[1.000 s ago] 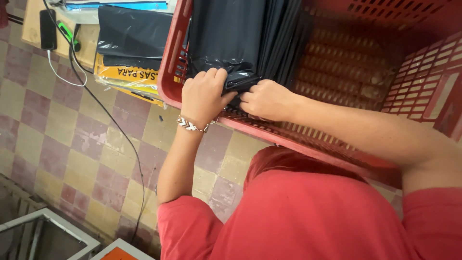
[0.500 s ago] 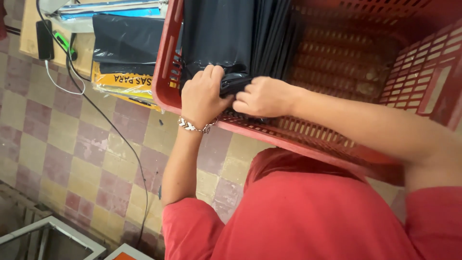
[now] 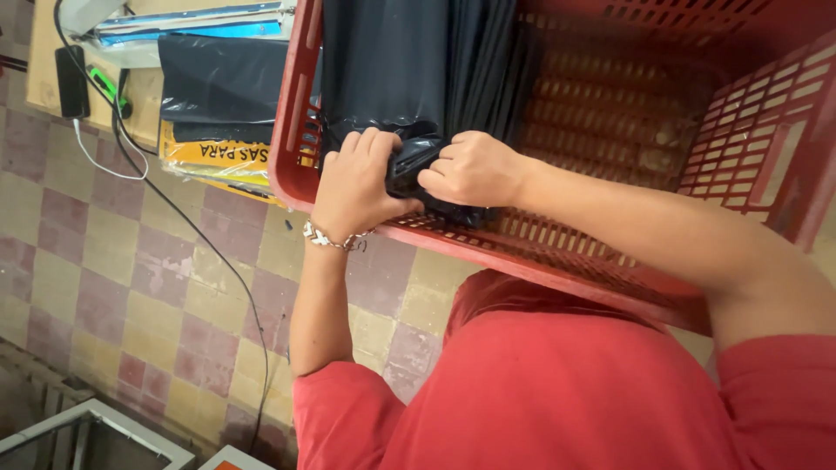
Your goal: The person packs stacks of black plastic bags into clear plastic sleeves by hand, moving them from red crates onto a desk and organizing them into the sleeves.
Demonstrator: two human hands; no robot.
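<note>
At the far left, a black charger block [image 3: 71,81] lies on a pale surface, and a white cable [image 3: 104,161] and a black cable [image 3: 218,261] trail from that area across the checkered floor [image 3: 104,287]. Just right of the block, a flat black plastic bag [image 3: 222,83] lies on top of a yellow package [image 3: 218,165], close against the left wall of a red plastic crate [image 3: 610,261].

The left hand [image 3: 353,187] rests over the crate's near rim, a beaded bracelet [image 3: 329,237] around its wrist. Its grip is closed, fingers curled down onto a bunched end of black plastic bag [image 3: 409,161], with the thumb pressed under it. Right beside it, touching the same bunch, the right hand [image 3: 475,170] has its grip pressed together in a loose fist, pinching the crumpled plastic between fingers and thumb.

The bunch sits inside the crate at its near left corner, just above the rim. Behind it, farther in, a stack of black bags [image 3: 418,61] stands on edge against the left wall. The right part of the crate shows its bare slotted floor and wall. Nearest the camera is the person's red shirt [image 3: 566,392].
</note>
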